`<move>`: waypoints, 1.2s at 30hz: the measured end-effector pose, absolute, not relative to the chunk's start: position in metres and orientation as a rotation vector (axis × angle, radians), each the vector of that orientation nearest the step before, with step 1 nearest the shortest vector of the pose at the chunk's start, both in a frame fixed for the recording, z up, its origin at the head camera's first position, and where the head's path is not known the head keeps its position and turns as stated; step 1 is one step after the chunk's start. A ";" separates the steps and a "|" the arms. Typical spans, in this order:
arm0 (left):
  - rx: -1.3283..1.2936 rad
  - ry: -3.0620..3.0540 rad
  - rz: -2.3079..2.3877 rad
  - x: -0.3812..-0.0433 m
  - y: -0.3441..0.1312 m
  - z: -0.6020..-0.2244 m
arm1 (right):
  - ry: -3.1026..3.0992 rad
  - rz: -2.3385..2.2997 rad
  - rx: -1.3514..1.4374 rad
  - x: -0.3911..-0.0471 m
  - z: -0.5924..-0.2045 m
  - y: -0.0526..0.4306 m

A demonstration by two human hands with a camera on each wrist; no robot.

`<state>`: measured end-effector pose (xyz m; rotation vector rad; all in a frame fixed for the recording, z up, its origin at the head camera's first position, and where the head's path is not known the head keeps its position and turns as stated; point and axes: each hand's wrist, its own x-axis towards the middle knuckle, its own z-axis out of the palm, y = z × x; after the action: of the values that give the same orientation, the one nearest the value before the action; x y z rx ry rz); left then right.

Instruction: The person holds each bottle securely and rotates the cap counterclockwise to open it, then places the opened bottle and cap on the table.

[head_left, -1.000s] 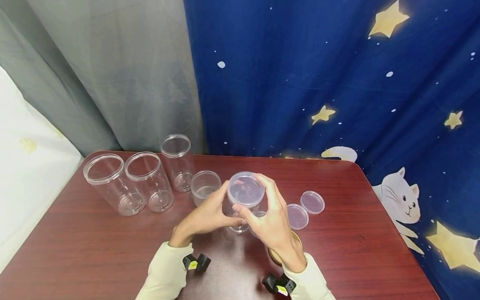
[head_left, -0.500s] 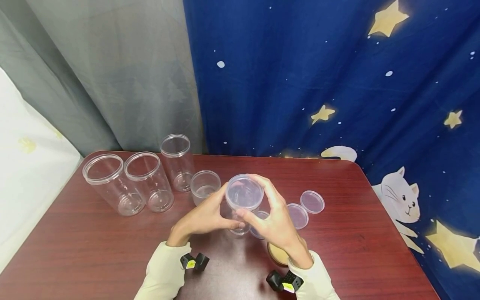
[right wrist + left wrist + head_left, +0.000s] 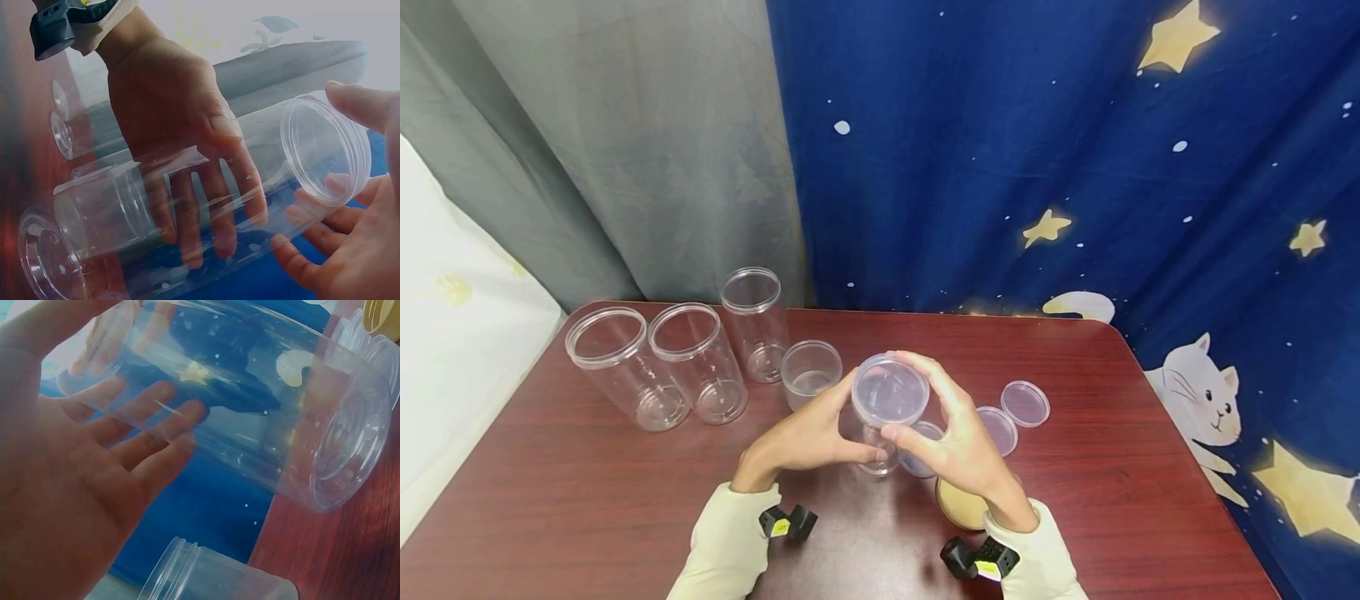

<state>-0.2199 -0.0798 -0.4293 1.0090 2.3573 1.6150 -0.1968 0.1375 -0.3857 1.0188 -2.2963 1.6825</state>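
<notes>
A tall clear plastic jar (image 3: 250,419) is held upright between both hands in the head view, above the table. My left hand (image 3: 812,433) grips its body from the left, the fingers behind and the thumb in front. A clear lid (image 3: 891,392) sits on the jar's mouth; whether it is fully seated I cannot tell. My right hand (image 3: 958,433) holds the lid's edge, thumb on the near side and fingers on the far side. In the right wrist view the threaded-looking rim (image 3: 325,150) lies between the right thumb and fingers.
Several tall open jars (image 3: 700,358) stand at the back left, with a short open jar (image 3: 811,375) beside the left hand. Clear lids (image 3: 1026,404) lie to the right on the red-brown table (image 3: 1112,500). A gold lid (image 3: 961,508) lies below the right wrist.
My right wrist has swung right and slightly down, uncovering more of the gold lid. The held jar and its lid have shifted slightly downward in view. My left hand has hardly moved.
</notes>
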 end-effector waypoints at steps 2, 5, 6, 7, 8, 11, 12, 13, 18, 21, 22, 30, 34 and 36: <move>1.020 2.357 1.617 -0.220 -0.080 -0.430 | -2.301 1.655 1.031 -0.197 -0.386 0.138; 1.016 2.368 1.618 -0.220 -0.079 -0.430 | -2.301 1.597 1.038 -0.198 -0.387 0.138; 1.008 2.376 1.618 -0.220 -0.079 -0.431 | -2.299 1.579 1.028 -0.197 -0.387 0.138; 0.998 2.382 1.621 -0.220 -0.079 -0.431 | -2.297 1.550 1.011 -0.196 -0.388 0.137; 0.981 2.390 1.621 -0.220 -0.078 -0.431 | -2.297 1.520 0.984 -0.195 -0.388 0.136; 0.915 2.416 1.622 -0.219 -0.077 -0.432 | -2.296 1.427 0.867 -0.191 -0.389 0.131; 0.896 2.422 1.625 -0.219 -0.076 -0.432 | -2.296 1.391 0.823 -0.190 -0.389 0.129; 0.883 2.427 1.628 -0.219 -0.076 -0.432 | -2.294 1.356 0.783 -0.189 -0.390 0.126; 0.892 2.458 1.624 -0.219 -0.074 -0.431 | -2.284 1.251 0.650 -0.187 -0.393 0.117; 0.914 2.463 1.614 -0.220 -0.074 -0.431 | -2.272 1.237 0.620 -0.187 -0.394 0.114; 0.916 2.459 1.614 -0.220 -0.074 -0.431 | -2.264 1.238 0.617 -0.187 -0.395 0.114; 0.925 2.472 1.596 -0.219 -0.075 -0.431 | -2.228 1.265 0.664 -0.188 -0.395 0.114; 0.921 2.455 1.590 -0.219 -0.075 -0.431 | -2.227 1.285 0.689 -0.188 -0.394 0.115; 0.916 2.441 1.591 -0.219 -0.075 -0.430 | -2.229 1.300 0.707 -0.189 -0.394 0.117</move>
<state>-0.2186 -0.0746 -0.4304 0.9161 2.4406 1.5911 -0.1887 0.1168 -0.3938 0.7072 -2.2290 1.2995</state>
